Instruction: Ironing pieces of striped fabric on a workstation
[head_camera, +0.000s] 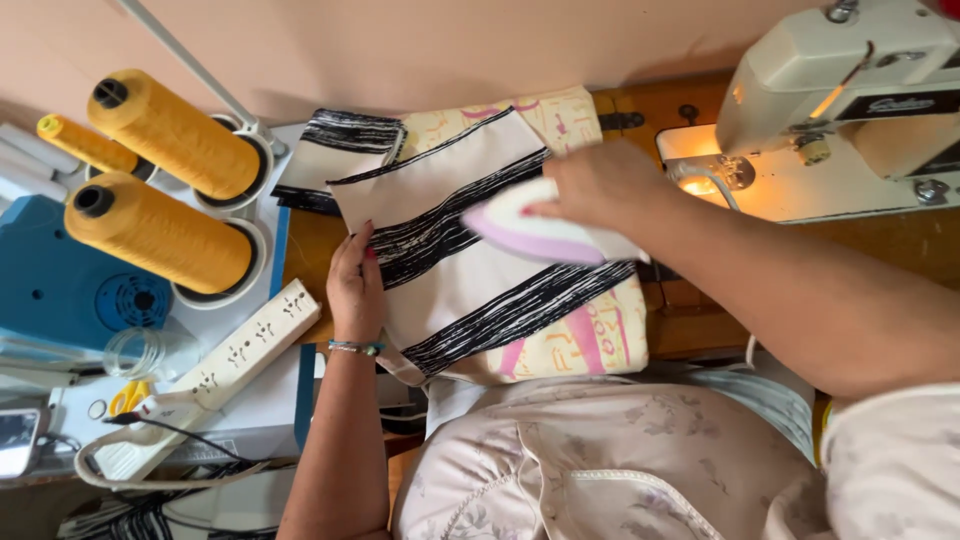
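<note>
A cream fabric piece (470, 290) with black brush-like stripes lies on the wooden table, over a yellow and pink printed cloth (600, 340). My left hand (355, 285) presses flat on the fabric's left edge, fingers together. My right hand (595, 185) grips the handle of a small white and lilac iron (540, 235), which rests on the middle of the striped fabric. A second striped piece (340, 145) lies behind, at the upper left.
A white sewing machine (850, 100) with its lamp lit stands at the right. Three yellow thread cones (160, 190) stand at the left beside a blue device (60, 290). A white power strip (250, 345) and yellow-handled scissors (128, 397) lie at the lower left.
</note>
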